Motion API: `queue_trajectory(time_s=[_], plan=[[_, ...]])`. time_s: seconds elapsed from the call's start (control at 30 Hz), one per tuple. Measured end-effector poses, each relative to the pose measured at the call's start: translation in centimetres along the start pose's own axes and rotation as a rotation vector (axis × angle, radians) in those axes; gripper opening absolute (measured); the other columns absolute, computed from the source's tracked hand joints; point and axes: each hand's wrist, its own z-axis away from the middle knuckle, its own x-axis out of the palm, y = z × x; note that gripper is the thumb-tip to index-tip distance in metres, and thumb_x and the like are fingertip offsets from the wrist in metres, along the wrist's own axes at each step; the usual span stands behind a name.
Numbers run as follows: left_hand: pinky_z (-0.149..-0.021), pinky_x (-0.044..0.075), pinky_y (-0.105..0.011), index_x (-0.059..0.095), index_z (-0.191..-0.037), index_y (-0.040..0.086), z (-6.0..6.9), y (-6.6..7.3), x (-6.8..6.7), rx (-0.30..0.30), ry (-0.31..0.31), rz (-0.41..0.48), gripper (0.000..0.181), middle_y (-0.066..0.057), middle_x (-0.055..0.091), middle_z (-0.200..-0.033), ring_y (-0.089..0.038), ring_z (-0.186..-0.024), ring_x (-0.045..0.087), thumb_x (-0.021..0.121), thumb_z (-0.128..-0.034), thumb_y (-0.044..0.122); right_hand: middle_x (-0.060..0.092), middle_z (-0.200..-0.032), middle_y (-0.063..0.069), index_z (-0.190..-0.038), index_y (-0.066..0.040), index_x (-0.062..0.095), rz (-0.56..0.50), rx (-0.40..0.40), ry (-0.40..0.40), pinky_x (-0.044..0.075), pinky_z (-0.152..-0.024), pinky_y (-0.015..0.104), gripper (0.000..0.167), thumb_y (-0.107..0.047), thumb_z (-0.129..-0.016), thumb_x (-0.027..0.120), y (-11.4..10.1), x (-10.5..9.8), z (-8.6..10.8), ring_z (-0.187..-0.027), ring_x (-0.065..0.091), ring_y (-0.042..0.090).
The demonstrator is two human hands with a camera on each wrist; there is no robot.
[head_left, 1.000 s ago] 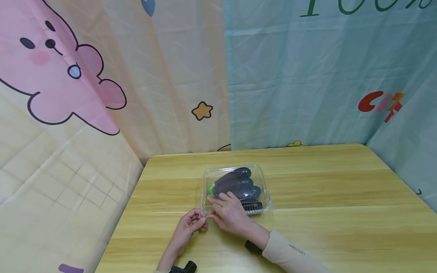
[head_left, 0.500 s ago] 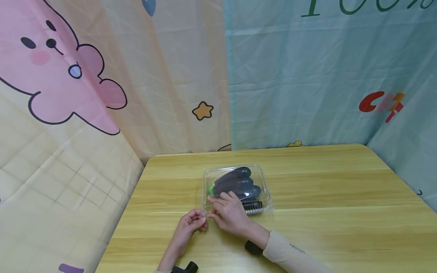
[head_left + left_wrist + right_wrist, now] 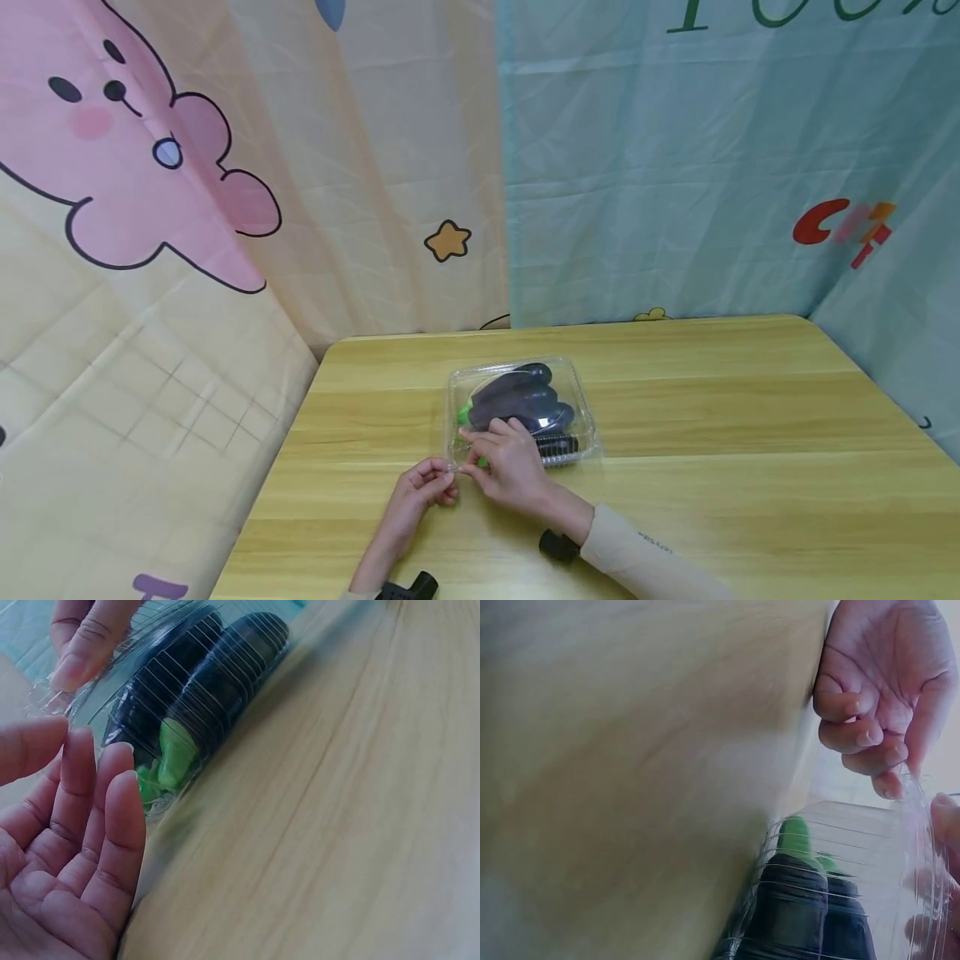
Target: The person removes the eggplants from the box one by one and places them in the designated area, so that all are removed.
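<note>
A clear plastic box (image 3: 581, 379) with a ribbed side holds several dark purple eggplants (image 3: 517, 400) with green stems. At its near left corner my left hand (image 3: 420, 497) pinches the rim between thumb and index finger; in the left wrist view that hand (image 3: 71, 847) has its other fingers loosely bent. My right hand (image 3: 513, 471) lies over the near left part of the box, its thumb and fingers gripping the rim beside the left fingertips. The right wrist view shows the box (image 3: 855, 817) and the eggplants (image 3: 787, 900) through its side; there the right fingers (image 3: 949, 825) are partly cut off.
The box stands on a light wooden table (image 3: 712, 400). Behind the table hang a beige curtain (image 3: 390, 167) with a pink bear and a blue curtain (image 3: 637, 167). A black wrist camera (image 3: 558, 546) sits at the right wrist, another (image 3: 408, 587) at the left.
The head view has shifted very slightly. The near side of the box looks slightly raised, and a bit of green now shows beneath my right fingers. Both hands keep their places at the corner.
</note>
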Motion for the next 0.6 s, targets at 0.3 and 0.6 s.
queue_trajectory(time_s=[0.3, 0.6], plan=[[-0.068, 0.053, -0.027, 0.057, -0.098, -0.002, -0.1, -0.11, -0.24, 0.005, -0.038, -0.031, 0.013, -0.014, 0.061, -0.086, -0.016, -0.074, 0.061, 0.06, -0.0916, 0.009, 0.067, -0.111, -0.003, -0.064, -0.021, 0.063, 0.007, -0.002, -0.018, 0.026, -0.061, 0.022, 0.023, -0.032, -0.071, 0.082, 0.13, -0.12, -0.01, -0.063, 0.033, 0.007], [-0.068, 0.053, -0.027, 0.055, -0.103, -0.006, -0.18, -0.43, -0.35, 0.021, -0.05, -0.038, 0.018, -0.016, 0.061, -0.088, -0.016, -0.075, 0.06, 0.059, -0.0924, 0.009, 0.065, -0.115, -0.008, -0.066, -0.025, 0.065, 0.03, 0.02, -0.066, 0.026, -0.063, 0.021, 0.022, -0.039, -0.071, 0.08, 0.28, -0.44, 0.09, -0.064, 0.03, 0.006]])
